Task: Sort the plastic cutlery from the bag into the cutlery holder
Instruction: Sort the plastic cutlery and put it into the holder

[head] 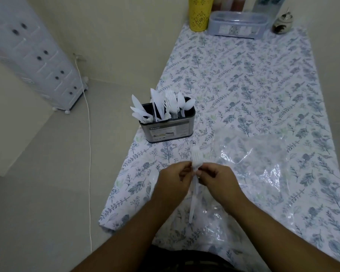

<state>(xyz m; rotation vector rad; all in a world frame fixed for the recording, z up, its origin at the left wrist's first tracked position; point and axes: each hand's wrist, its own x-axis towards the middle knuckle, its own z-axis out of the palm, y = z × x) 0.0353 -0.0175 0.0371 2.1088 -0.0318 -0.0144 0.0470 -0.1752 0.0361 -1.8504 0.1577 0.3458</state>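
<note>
Both hands, left hand [173,175] and right hand [214,176], have their grip pinched on white forks [196,163] near the cutlery holder [168,130] on the table [263,85].

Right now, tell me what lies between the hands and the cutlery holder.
In the head view, only bare flowered tablecloth lies between the hands' fork and the cutlery holder; the bag sits off right.
</note>
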